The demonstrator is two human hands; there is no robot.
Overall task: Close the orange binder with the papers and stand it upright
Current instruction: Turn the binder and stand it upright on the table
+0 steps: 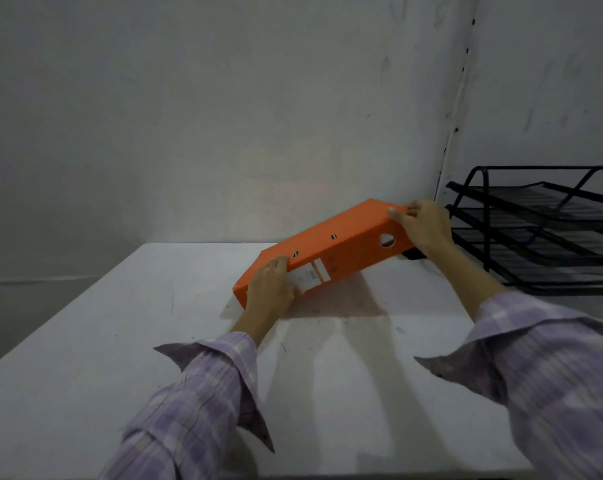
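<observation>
Both hands are closed on the shut orange binder (327, 247): left hand (270, 289) at the low near end, right hand (421, 225) at the raised far end. Its long axis is tilted over the table (120, 341), spine facing the viewer.

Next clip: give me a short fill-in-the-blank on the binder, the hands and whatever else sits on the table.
1. The binder held by both hands is ____ in colour.
2. Its raised end is gripped by the ____ hand, while the other hand holds the low end near the spine label.
3. The binder's covers are ____, with no papers showing.
4. At the right of the white table stands a black stacked ____ tray.

Missing words: orange; right; closed; paper
</observation>
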